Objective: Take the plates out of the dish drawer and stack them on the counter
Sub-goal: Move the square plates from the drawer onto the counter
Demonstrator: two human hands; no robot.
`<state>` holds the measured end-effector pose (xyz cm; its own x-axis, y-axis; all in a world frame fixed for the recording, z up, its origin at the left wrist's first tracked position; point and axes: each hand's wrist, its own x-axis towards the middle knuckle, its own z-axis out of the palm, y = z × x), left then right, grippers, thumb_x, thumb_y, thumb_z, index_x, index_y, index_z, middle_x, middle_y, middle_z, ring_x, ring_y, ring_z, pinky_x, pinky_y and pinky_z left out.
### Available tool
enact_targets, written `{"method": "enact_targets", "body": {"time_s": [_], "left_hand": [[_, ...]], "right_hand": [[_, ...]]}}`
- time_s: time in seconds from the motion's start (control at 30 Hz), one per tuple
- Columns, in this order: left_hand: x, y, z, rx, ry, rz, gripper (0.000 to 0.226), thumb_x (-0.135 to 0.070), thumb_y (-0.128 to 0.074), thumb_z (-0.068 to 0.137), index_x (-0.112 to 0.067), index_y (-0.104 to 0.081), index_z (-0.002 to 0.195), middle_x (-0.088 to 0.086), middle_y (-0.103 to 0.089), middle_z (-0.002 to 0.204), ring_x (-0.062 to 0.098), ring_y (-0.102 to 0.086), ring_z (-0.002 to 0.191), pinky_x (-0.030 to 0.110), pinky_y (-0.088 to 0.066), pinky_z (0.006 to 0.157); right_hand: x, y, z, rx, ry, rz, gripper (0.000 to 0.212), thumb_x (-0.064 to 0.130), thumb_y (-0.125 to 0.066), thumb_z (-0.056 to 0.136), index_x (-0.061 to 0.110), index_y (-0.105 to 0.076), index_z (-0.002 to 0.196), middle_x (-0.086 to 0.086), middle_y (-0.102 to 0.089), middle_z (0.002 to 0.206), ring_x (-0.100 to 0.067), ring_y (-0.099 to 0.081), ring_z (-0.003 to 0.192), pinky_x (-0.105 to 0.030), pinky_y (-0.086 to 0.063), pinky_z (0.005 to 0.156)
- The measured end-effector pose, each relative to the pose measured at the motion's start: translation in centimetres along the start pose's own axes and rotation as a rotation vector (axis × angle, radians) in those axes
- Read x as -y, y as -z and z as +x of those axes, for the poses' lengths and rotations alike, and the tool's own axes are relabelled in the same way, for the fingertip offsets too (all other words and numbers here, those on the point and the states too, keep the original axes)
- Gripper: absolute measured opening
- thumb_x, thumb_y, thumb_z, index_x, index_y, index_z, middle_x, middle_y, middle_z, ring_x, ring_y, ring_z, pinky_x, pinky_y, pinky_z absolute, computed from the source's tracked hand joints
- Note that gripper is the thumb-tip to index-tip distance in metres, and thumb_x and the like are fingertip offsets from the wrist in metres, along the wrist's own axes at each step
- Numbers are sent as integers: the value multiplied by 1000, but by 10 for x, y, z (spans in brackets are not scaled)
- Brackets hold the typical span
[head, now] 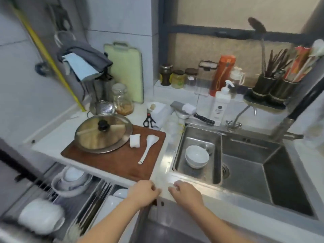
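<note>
The dish drawer stands pulled out below the counter at the lower left. In it are white plates and bowls: a stack of bowls in a dish, a blurred white stack nearer me, and white plates partly hidden by my left forearm. My left hand hovers at the counter's front edge, fingers curled loosely, holding nothing. My right hand rests beside it on the counter edge, fingers bent, also holding nothing.
A brown cutting board on the counter carries a glass pot lid, a white sponge and a white rice paddle. The steel sink at right holds a white bowl. Jars, scissors and bottles line the back.
</note>
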<state>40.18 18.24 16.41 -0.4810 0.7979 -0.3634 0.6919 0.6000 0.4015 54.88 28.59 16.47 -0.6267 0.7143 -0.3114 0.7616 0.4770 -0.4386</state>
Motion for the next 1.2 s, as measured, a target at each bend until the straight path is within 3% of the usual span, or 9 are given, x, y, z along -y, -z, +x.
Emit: {"method": "enact_targets", "body": {"time_s": [0.13,0.2,0.27,0.33,0.4,0.5,0.73,0.97,1.2], "left_hand": [[63,6,-27,-27,96,-53,42,-59,-47,82,-24,-70,87,-4,-71,93,14,-66,91,28,-51,76],[94,5,-37,-33,137,-26,40,-56,-46,85,-24,-70,91,-4,-71,97,15,-65,94,27,-48,76],[124,1,-45,-17,181,-39,40,-54,-45,87,-23,-70,92,-3,-71,96,15,-65,94,26,-47,75],[151,-5,-49,15,240,-81,39,-54,-46,87,-23,-69,91,-4,-71,94,16,-65,93,27,-47,74],[175,-12,-50,57,295,-112,39,-56,-46,86,-25,-68,94,-4,-70,98,17,-64,96,29,-50,77],[206,-23,-45,118,358,-141,40,-54,-46,88,-24,-68,103,0,-69,108,20,-63,102,33,-51,86],[263,-57,-20,211,462,-129,46,-53,-43,90,-23,-61,120,1,-64,119,21,-60,109,35,-50,91],[308,-97,9,291,474,-17,55,-51,-42,92,-25,-42,140,1,-52,134,22,-57,114,34,-51,85],[325,-128,41,282,510,-14,52,-45,-46,93,-16,-39,136,6,-50,123,27,-51,114,42,-51,88]], "right_hand": [[60,-44,-2,127,87,-14,34,55,-41,89,26,-59,94,0,-66,106,-23,-61,104,-33,-45,77],[81,-67,-3,185,121,-23,31,54,-40,90,28,-47,74,1,-61,90,-23,-62,97,-32,-39,67],[97,-90,-3,248,136,-28,30,52,-40,90,29,-41,71,3,-55,85,-22,-60,92,-33,-39,67],[110,-112,-1,308,117,-26,21,51,-41,90,32,-51,86,2,-63,101,-19,-59,100,-32,-41,73],[119,-136,3,346,74,-16,36,51,-42,91,27,-58,112,3,-62,121,-19,-57,112,-32,-45,80],[127,-169,8,415,-12,20,49,53,-43,93,22,-53,130,0,-60,129,-21,-56,118,-33,-47,91],[130,-237,20,449,-160,94,46,47,-48,95,12,-49,124,-7,-61,122,-24,-59,110,-32,-47,84],[119,-292,40,435,-303,62,54,37,-54,95,3,-38,134,-15,-54,133,-28,-54,123,-33,-45,96],[107,-328,53,447,-408,-75,81,37,-48,98,-9,-3,148,-21,-28,151,-28,-37,138,-29,-36,106]]}}
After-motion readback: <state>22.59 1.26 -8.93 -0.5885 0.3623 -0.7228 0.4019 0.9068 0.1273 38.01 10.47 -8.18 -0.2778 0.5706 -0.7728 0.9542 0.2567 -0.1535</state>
